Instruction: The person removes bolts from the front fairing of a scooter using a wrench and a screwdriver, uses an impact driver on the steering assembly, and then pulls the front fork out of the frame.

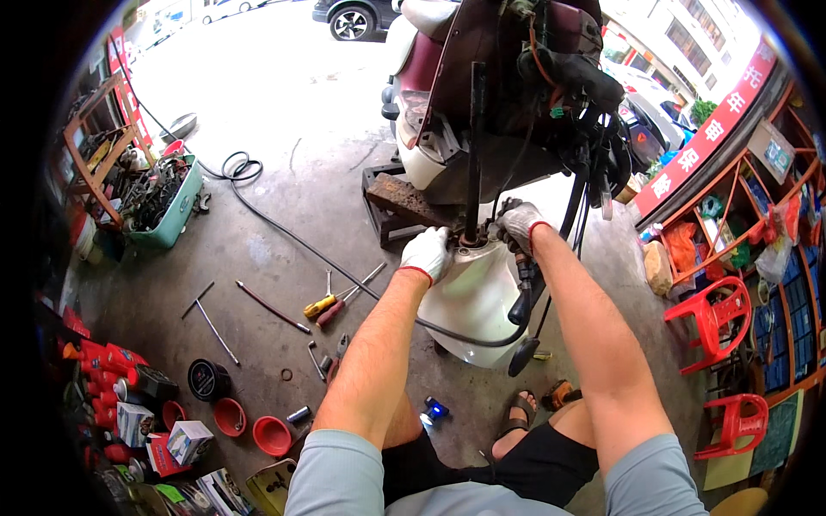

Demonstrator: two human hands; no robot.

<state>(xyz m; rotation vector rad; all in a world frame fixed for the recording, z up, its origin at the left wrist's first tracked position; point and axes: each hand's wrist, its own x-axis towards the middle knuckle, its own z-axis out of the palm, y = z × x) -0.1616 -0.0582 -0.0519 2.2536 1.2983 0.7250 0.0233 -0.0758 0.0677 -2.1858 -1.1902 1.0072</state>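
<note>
A partly stripped scooter (416, 99) stands in front of me, its dark upright steering tube (476, 155) rising from a white front fender (469, 297). My left hand (428, 252), in a white glove with a red cuff, is closed at the fender's top, left of the tube's base. My right hand (520, 222), in a soiled grey glove, curls in at the other side of that base. What either set of fingers grips is hidden. Beneath the right hand hangs a dark cylindrical part (523, 288), with a black hose (327, 262) passing close to its lower end.
A rusty block (411, 202) lies on a black metal stand under the scooter. Screwdrivers (331, 305), a T-handle wrench (213, 327) and red bowls (272, 436) are on the floor. Left stands a teal bin (179, 211) of parts; right, red chairs (710, 322) and shelving.
</note>
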